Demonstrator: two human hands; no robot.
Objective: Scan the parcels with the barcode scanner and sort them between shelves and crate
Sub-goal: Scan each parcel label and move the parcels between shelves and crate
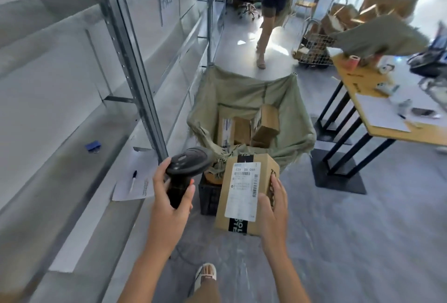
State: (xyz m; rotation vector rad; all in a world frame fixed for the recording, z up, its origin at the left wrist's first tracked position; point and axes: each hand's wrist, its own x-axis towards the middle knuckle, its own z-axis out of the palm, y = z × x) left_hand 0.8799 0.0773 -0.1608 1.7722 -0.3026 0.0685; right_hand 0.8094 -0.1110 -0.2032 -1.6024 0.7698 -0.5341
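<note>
Scanner and parcel held over the crate

Left hand wraps its fingers round the grip of the barcode scanner. Right hand grips a cardboard parcel, thumb on the white label, fingers curled round its right edge. Parcel hangs just above a black crate, near the shelves. More boxes sit in a green sack beyond.
</note>
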